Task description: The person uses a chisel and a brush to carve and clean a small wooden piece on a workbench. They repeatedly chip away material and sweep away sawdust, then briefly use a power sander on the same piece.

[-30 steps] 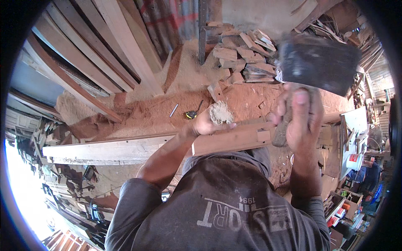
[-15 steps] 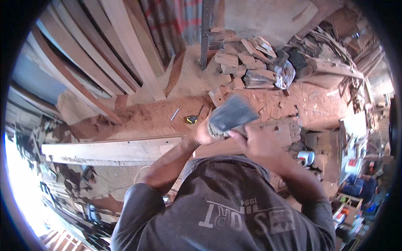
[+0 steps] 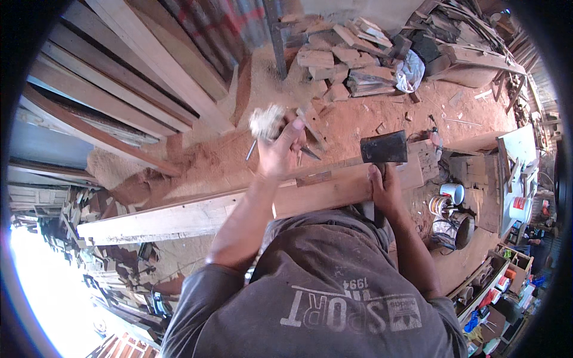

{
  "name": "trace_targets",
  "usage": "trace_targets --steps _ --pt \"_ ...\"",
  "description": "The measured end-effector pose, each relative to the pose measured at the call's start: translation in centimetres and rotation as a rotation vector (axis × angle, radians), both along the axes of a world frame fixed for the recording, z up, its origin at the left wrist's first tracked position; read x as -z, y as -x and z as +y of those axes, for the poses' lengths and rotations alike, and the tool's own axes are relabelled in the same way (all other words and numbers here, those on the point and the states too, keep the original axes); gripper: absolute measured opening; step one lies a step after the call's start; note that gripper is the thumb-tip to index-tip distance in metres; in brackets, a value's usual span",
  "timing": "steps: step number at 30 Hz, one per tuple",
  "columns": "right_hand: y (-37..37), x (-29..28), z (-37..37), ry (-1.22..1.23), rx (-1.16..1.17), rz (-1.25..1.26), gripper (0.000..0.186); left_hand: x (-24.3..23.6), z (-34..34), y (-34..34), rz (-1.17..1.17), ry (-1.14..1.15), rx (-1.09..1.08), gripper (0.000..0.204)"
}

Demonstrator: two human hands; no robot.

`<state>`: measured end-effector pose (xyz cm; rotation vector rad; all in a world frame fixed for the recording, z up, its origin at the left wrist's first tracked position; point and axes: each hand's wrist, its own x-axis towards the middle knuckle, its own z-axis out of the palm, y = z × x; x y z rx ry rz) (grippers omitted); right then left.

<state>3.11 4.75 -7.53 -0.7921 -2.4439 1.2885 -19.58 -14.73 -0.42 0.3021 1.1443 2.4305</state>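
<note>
Sawdusty floor [image 3: 203,162]; one reddish beam [image 3: 343,194]; left hand [image 3: 277,156] — curled round one chisel [image 3: 268,123]; right hand [image 3: 387,190] — wrapped round one mallet [image 3: 384,148]

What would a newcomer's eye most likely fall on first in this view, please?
Probably the black-headed mallet in the right grip, just right of centre by the wooden beam. Next might come the frayed-ended tool in the left grip, slightly left of centre, its pale tuft bright against the reddish ground. Behind, long planks fill the upper left.
</note>
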Motion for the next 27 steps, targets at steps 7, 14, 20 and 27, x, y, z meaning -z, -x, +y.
trace_targets --steps 7,14,20,27 --pt "0.5 -1.1 -0.2 0.207 -0.018 -0.083 0.02 -0.6 -2.1 0.8 0.233 0.517 0.51 0.036" --pt "1.1 -2.1 0.3 0.116 -0.101 -0.241 0.025 -0.2 -1.3 0.7 0.27 0.578 0.605 0.033" --pt "2.5 -5.2 -0.2 0.245 -0.148 -0.231 0.034 -0.2 -1.8 1.1 0.361 0.586 0.659 0.031" --pt "5.8 -11.6 -0.7 0.406 -0.146 -0.093 0.035 -1.7 -2.1 0.9 0.008 0.509 0.585 0.029"
